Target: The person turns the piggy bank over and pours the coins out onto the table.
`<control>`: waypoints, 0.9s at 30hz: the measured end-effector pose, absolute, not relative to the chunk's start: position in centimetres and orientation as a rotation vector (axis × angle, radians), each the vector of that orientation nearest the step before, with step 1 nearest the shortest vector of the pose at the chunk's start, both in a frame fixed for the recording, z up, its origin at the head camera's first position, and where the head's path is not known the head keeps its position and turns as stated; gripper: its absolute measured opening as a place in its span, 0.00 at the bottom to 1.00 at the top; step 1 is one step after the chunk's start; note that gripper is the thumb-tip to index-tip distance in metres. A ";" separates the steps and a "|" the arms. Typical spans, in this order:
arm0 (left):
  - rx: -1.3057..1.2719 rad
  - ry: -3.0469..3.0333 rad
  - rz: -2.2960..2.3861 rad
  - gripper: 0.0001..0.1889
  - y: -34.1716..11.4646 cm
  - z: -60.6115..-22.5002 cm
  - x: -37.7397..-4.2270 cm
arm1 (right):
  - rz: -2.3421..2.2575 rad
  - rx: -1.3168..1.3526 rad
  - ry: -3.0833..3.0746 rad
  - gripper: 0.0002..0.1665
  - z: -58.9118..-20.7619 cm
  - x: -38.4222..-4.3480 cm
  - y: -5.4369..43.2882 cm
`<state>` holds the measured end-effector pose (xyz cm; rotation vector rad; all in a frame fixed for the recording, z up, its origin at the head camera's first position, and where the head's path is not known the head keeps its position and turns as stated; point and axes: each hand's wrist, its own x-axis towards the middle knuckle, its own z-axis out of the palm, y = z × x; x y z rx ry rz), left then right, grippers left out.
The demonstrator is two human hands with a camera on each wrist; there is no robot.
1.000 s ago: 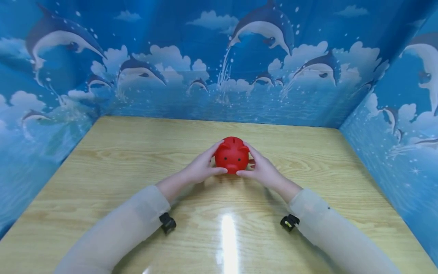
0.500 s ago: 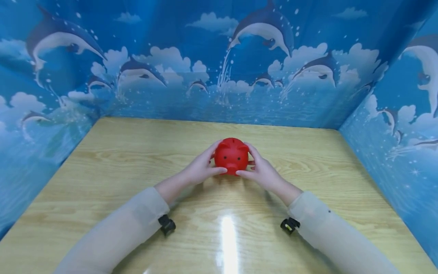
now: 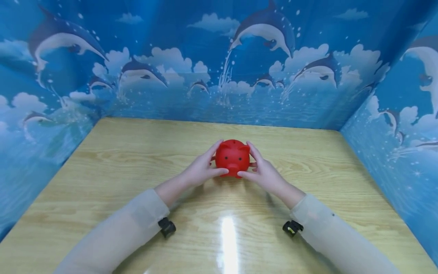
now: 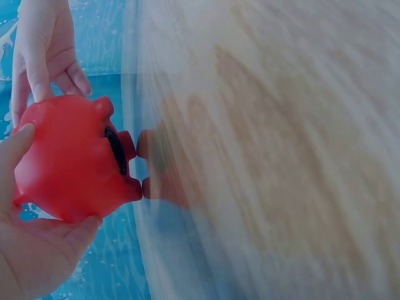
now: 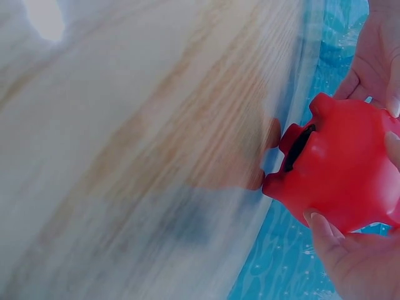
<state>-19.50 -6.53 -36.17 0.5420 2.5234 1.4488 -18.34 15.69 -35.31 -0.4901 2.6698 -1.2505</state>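
Note:
A round red piggy bank [image 3: 232,159] faces me near the middle of the table, between my two hands. My left hand [image 3: 202,167] grips its left side, with the thumb under the snout. On the other side my right hand [image 3: 264,172] holds it the same way, thumb also near the snout. The bank is tilted: in the left wrist view two feet [image 4: 130,187] meet or nearly meet the tabletop, while another stands off it. A black plug [image 5: 300,147] shows on its belly in the right wrist view. Some fingertips are hidden behind the bank.
A glossy wood-grain table [image 3: 137,148] spreads around the hands. Blue curtains [image 3: 191,99] printed with dolphins stand behind it and along both sides. Black wrist cameras [image 3: 167,227] hang below the sleeves.
The piggy bank has tipped back slightly; its top slot shows less and a foot now shows below the snout. Both hands keep their hold and shift very little.

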 end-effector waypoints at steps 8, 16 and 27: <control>0.539 2.534 1.412 0.48 -6.6 -36.6 -18.9 | -1.260 -0.462 2.619 0.59 -35.4 -17.9 16.0; 0.504 2.562 1.395 0.48 -6.8 -36.3 -18.8 | -1.247 -0.493 2.615 0.59 -35.0 -17.9 15.9; 0.575 2.637 1.266 0.51 -6.7 -35.7 -18.7 | -1.269 -0.495 2.581 0.59 -34.1 -17.9 16.1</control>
